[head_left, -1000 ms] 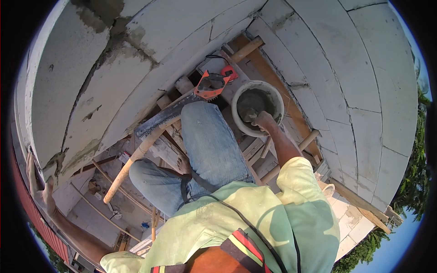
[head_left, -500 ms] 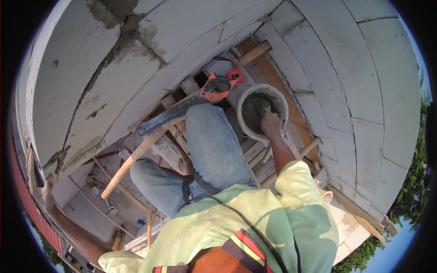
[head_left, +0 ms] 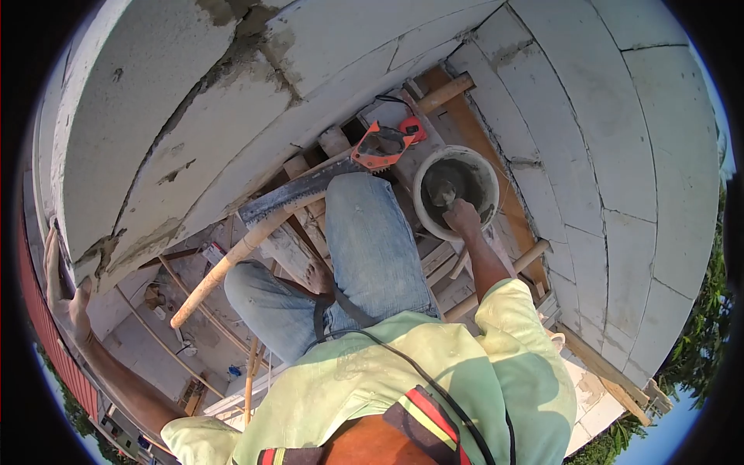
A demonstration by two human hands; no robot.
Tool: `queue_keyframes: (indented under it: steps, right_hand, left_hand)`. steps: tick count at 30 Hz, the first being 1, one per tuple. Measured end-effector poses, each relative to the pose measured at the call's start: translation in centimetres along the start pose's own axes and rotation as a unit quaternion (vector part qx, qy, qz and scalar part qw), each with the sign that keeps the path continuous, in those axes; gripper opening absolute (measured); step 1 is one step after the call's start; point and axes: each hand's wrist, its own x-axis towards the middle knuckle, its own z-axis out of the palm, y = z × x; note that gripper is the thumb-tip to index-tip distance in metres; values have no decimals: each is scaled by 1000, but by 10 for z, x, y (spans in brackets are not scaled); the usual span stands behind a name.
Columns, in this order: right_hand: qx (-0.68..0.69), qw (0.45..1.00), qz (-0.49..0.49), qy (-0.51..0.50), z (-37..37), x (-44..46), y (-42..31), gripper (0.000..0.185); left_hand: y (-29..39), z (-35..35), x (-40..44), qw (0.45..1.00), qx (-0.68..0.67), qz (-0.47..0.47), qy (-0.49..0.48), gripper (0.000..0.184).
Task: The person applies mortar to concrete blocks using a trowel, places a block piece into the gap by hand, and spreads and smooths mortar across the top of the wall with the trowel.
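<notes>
A block wall (head_left: 139,139) rises at left, then a handsaw (head_left: 298,186) along a bamboo pole (head_left: 203,296), a mortar bucket (head_left: 494,186), another block wall (head_left: 620,155). The left hand (head_left: 71,302) rests against the first wall's end, thumb spread from fingers; the right hand (head_left: 463,218) dips into the bucket, fingers closed around a trowel (head_left: 442,192).

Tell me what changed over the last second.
The right hand, closed on a trowel, swung its blade toward the far side of the bucket, then back left inside it. The view also shifted slightly. Nothing was visibly picked up or released. Unchanged: left hand at the wall edge, saw beside the knee.
</notes>
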Motion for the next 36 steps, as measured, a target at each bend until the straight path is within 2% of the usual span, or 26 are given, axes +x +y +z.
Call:
queue_keyframes:
  steps: [1, 3, 4, 5, 8, 11, 13, 14, 15, 16, 17, 18, 19, 20, 22, 26, 28, 29, 31, 34, 35, 36]
  right_hand:
    - [0, 998, -58, 10, 26, 21, 27, 25]
    - [0, 993, -118, 21, 22, 24, 32, 26]
    - [106, 993, -28, -40, -7, 9, 19, 27]
    - [210, 971, 62, -101, -27, -1, 10, 29]
    - [273, 958, 29, -81, -35, -14, 21, 36]
    - [317, 944, 36, -80, -45, -34, 24, 34]
    - [296, 952, 32, -72, -46, -39, 31, 32]
    - [342, 937, 15, -66, -67, -60, 15, 31]
    - [417, 908, -8, -29, -40, -52, 38, 30]
    - [416, 907, -23, -67, -54, -57, 35, 29]
    - [362, 930, -29, -60, -79, -77, 18, 25]
    - [384, 920, -54, -58, -87, -84, 17, 28]
    - [466, 871, -154, 4, -73, -64, 38, 29]
    - [459, 866, -199, 10, -78, -56, 52, 30]
    - [399, 903, -153, 32, -129, -86, 26, 29]
    - [364, 907, -204, 49, -222, -122, -46, 24]
    - [320, 884, -335, 67, -266, -149, -92, 25]
    - [313, 882, -343, 74, -287, -158, -110, 25]
    - [187, 877, -431, 102, -324, -178, -145, 42]
    - [93, 803, -532, 253, -353, -221, -215, 49]
    - [48, 777, -549, 303, -358, -233, -238, 49]
    - [25, 731, -582, 355, -360, -239, -259, 47]
  left_hand:
    - [0, 1, 1, 1000, -1, 1, 0, 87]
    - [1, 1, 3, 1000, -7, -3, 0, 87]
    - [2, 1, 3, 1000, -7, -5, 0, 87]
    - [2, 2, 4, 999, -28, -19, -1, 87]
    - [-1, 1, 6, 1000, 15, 26, 0, 87]
    - [-4, 2, 6, 1000, -3, 28, 1, 86]
    - [-4, 3, 7, 999, -22, 29, -3, 83]
    - [8, 4, 9, 999, -48, 3, 15, 82]
    - [19, 3, 11, 995, -90, -25, 20, 83]
    - [26, 4, 13, 996, -83, -27, 30, 84]
    - [24, 7, 12, 995, -87, -28, 48, 82]
    - [28, 5, 15, 993, -102, -20, 55, 80]
    - [36, 0, 13, 995, -90, -17, 50, 78]
    - [24, 2, 13, 994, -94, 18, 52, 76]
    - [25, 5, 12, 992, -105, -7, 62, 76]
    - [19, 12, 8, 991, -98, -2, 90, 77]
    - [20, 13, 6, 991, -83, 1, 103, 78]
    - [21, 12, 6, 991, -97, -9, 96, 77]
    - [27, 10, 6, 990, -108, -16, 92, 74]
    - [22, 12, 5, 989, -110, 4, 99, 72]
    - [22, 12, 5, 990, -109, -2, 91, 78]
    - [22, 13, 5, 989, -110, -2, 101, 78]
